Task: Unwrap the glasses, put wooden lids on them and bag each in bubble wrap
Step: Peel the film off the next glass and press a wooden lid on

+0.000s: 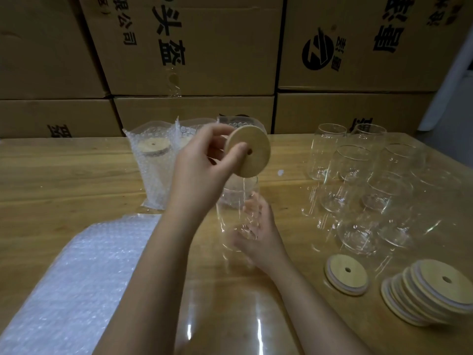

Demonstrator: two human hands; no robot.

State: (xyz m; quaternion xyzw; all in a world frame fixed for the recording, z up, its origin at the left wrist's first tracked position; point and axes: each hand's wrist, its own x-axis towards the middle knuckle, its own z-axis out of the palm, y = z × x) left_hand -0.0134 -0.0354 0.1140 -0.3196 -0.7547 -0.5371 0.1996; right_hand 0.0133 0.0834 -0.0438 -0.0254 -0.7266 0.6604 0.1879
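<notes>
Wood-grain table [76, 170] ends at a wall of stacked brown cardboard boxes [192, 47], and bare wood shows at far left. Flat bubble wrap sheets [76, 278] cover the near left, with bubble-bagged lidded glasses [156, 165] standing behind them. Empty clear glasses [358, 175] crowd the right, in front of a fanned stack of round wooden lids [430, 295]. The left hand [199, 175] pinches a round wooden lid with a centre hole [252, 152], raised above the tall clear glass [230, 213]. The right hand [261, 242] grips this glass mid-table.
</notes>
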